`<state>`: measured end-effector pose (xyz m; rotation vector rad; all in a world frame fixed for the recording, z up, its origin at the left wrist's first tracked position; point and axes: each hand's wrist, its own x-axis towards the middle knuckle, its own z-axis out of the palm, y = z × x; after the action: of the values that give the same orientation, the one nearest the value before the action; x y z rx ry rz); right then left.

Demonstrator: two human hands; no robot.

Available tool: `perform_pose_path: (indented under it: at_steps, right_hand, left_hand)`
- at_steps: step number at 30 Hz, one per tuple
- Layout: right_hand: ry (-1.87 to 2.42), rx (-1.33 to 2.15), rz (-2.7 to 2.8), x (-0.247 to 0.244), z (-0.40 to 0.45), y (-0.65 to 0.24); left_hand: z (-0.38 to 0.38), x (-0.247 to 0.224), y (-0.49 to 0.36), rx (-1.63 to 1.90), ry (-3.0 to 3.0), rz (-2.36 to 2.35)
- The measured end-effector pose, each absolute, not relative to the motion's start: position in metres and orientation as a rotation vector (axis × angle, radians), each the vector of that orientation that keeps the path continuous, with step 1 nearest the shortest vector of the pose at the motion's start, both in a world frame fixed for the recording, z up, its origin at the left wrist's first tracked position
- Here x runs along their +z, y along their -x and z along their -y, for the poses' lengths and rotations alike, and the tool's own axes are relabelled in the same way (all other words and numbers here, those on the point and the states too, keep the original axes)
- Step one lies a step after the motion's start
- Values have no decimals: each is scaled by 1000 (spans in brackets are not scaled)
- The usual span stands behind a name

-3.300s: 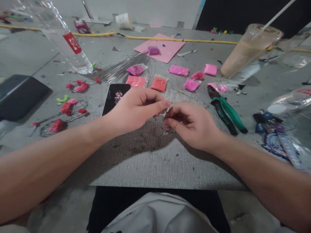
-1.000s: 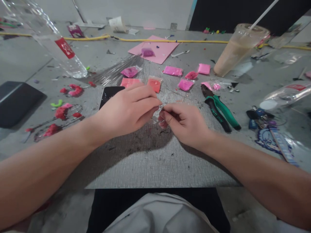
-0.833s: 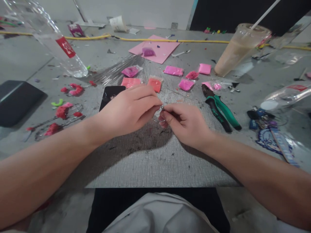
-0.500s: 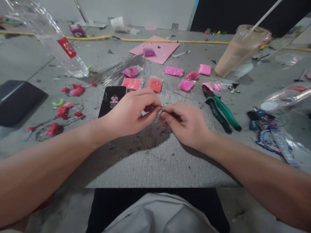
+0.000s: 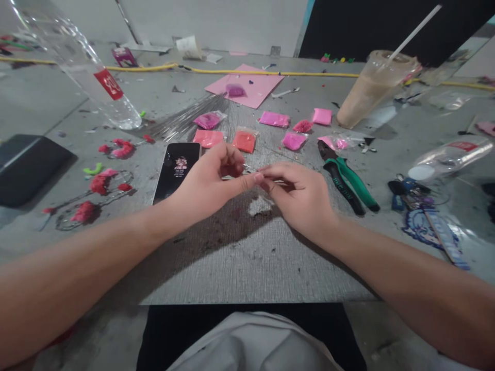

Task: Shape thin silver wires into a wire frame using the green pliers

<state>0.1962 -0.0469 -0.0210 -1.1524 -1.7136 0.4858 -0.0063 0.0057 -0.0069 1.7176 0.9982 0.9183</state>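
Between my hands is a thin piece of silvery wire (image 5: 250, 168), twisted in part and mostly covered by fingers. My left hand (image 5: 220, 178) is closed on it, the thumb reaching across to the right hand's fingertips. From the other side my right hand (image 5: 299, 193) pinches the wire between thumb and forefinger. A black phone (image 5: 174, 170) lies just behind the left wrist. Right of the right hand rest green-and-black pliers (image 5: 346, 178). Shaped twisted wires with red clay (image 5: 99, 183) lie off to the left.
Small packets of pink and red clay (image 5: 245, 140) lie beyond my hands. Behind them are a bundle of straight wires (image 5: 181, 118) and a pink sheet (image 5: 259, 87). A water bottle (image 5: 85, 77) stands left, a drink cup with straw (image 5: 367, 87) right. A yellow cable (image 5: 270, 73) crosses the back.
My left thumb has straightened toward the right hand, and the left fingers have lifted a little apart from it. The wire now runs more sideways between the hands.
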Motion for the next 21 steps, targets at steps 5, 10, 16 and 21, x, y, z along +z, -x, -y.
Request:
perform_pose_path:
  at_steps: [5,10,16,21]
  right_hand:
    - [1108,212,1884,-22,48,-199]
    - [1123,281,1884,-19,51,-196]
    - [1197,559,1597,-17,49,-194]
    - [1208,643,1469,-20,41,-196]
  left_hand:
    - [2,-7,2,988,-1489,-984]
    - [1,-5,4,891,-1531,-959]
    - [-2,-4,8,966,-1756,-1097]
    - [2,1,6,974,-1941,-1116]
